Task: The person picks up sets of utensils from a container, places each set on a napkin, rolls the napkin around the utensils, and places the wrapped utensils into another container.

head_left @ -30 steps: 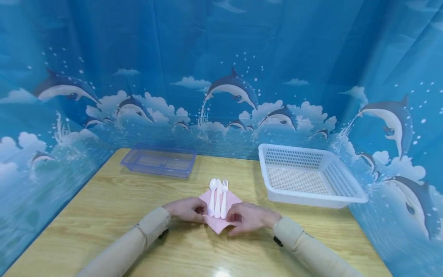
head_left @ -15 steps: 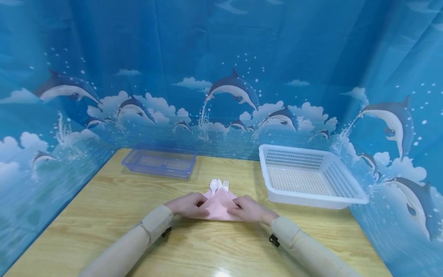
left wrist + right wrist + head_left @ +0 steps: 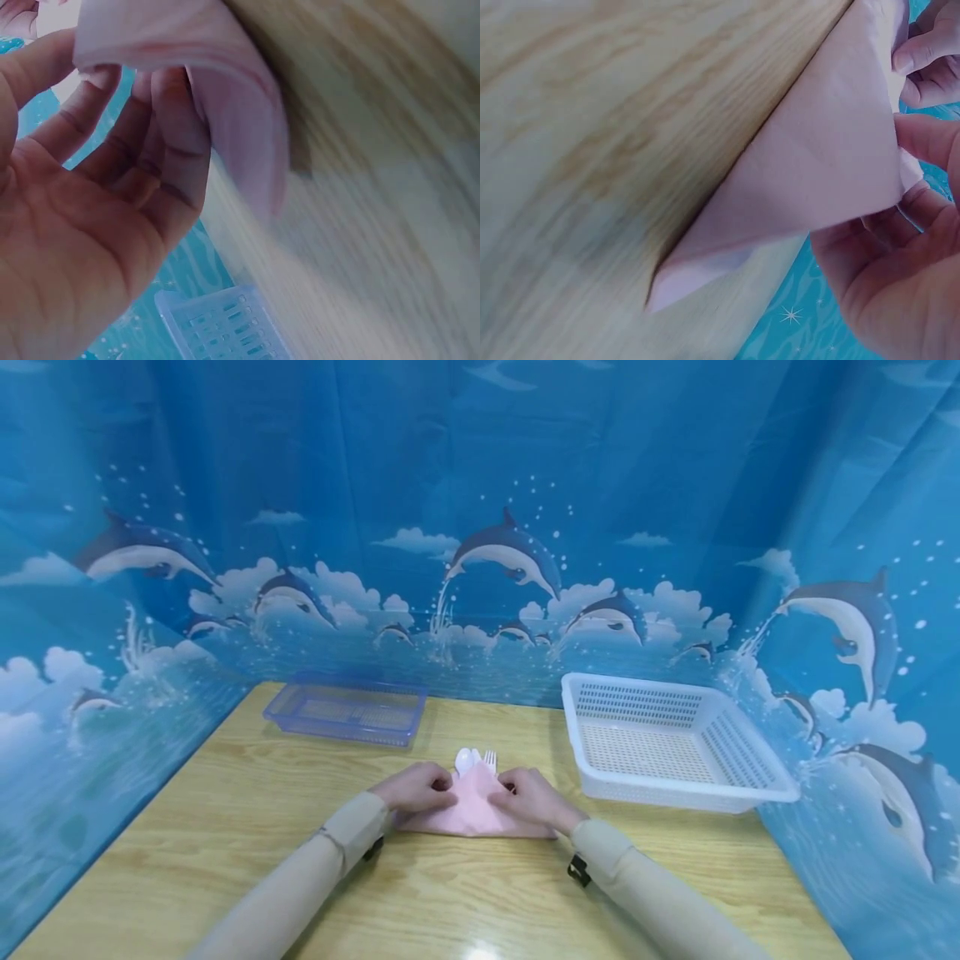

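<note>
A pink napkin lies on the wooden table with its near corner folded up over white plastic cutlery. Beyond the fold poke the heads of a spoon and a fork, with the tip of a knife between them; their handles are covered. My left hand pinches the folded layer's left edge, thumb on top and fingers behind, as the left wrist view shows. On the other side my right hand pinches the right edge, its thumb at the pink border.
A purple-blue plastic basket stands at the back left of the table. At the back right is a larger white perforated basket. A blue dolphin-print curtain encloses the table's far side and both flanks.
Both hands have lifted the napkin's near corner and carried it away from me over the cutlery. The handles, visible a second ago, are now covered.
</note>
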A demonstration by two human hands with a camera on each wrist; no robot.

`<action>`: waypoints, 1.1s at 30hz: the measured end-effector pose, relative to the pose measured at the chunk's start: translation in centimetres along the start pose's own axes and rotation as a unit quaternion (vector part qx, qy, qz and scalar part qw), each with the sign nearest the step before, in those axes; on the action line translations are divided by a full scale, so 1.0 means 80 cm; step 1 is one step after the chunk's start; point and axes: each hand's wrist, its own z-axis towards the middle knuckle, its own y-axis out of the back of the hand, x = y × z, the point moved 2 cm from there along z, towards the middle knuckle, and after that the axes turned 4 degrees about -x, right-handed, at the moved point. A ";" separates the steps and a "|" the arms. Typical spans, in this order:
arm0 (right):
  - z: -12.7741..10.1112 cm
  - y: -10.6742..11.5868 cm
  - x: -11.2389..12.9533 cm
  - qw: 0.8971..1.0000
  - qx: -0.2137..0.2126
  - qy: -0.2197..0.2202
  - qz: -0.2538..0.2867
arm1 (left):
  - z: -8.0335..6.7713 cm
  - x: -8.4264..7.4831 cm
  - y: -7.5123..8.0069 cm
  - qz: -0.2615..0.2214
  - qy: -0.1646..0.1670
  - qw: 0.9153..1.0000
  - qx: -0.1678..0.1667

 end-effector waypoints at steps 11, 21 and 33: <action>0.014 -0.003 -0.005 0.999 -0.015 -0.039 -0.014 | 0.008 -0.002 0.004 -0.002 0.040 0.999 0.001; 0.019 -0.005 -0.010 0.998 -0.009 -0.069 -0.006 | 0.012 -0.001 0.003 0.018 0.073 0.997 0.017; 0.025 -0.010 -0.012 0.995 -0.001 -0.098 -0.034 | 0.023 0.002 -0.007 0.002 0.092 0.996 -0.001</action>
